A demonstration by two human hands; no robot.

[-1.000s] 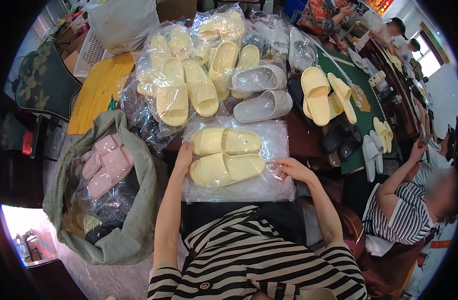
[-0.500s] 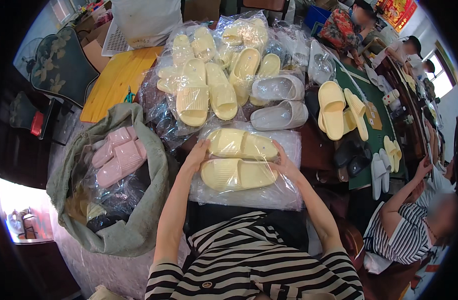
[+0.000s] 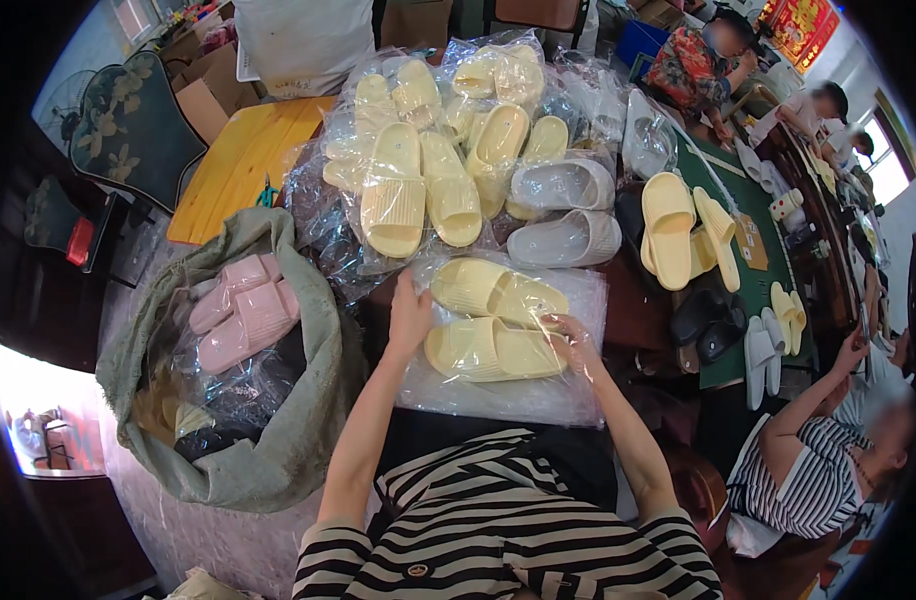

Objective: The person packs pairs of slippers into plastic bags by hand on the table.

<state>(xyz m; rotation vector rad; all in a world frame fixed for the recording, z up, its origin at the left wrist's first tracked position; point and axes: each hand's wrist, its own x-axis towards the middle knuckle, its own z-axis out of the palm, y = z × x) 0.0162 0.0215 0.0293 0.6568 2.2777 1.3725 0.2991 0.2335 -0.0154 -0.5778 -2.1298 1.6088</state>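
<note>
A pair of pale yellow slide slippers (image 3: 493, 345) lies side by side in a clear plastic bag, on a stack of clear plastic bags (image 3: 458, 400) right before me. My left hand (image 3: 410, 315) is at the left edge of the bag, fingers pinched together on the film, a little apart from the slipper toes. My right hand (image 3: 578, 345) grips the heel ends at the right through the film, its fingertips between the two slippers.
Bagged yellow slippers (image 3: 393, 200) and grey slippers (image 3: 563, 238) are heaped beyond my hands. A green sack (image 3: 328, 400) with bagged pink slippers (image 3: 250, 325) stands at left. Unbagged yellow slippers (image 3: 666, 230) and black slippers (image 3: 703, 318) lie right. A co-worker in stripes (image 3: 798, 480) sits at right.
The slippers have shifted slightly right in the view and the far one now slants. My left hand has come away from their toes; my right hand keeps hold of the heel ends.
</note>
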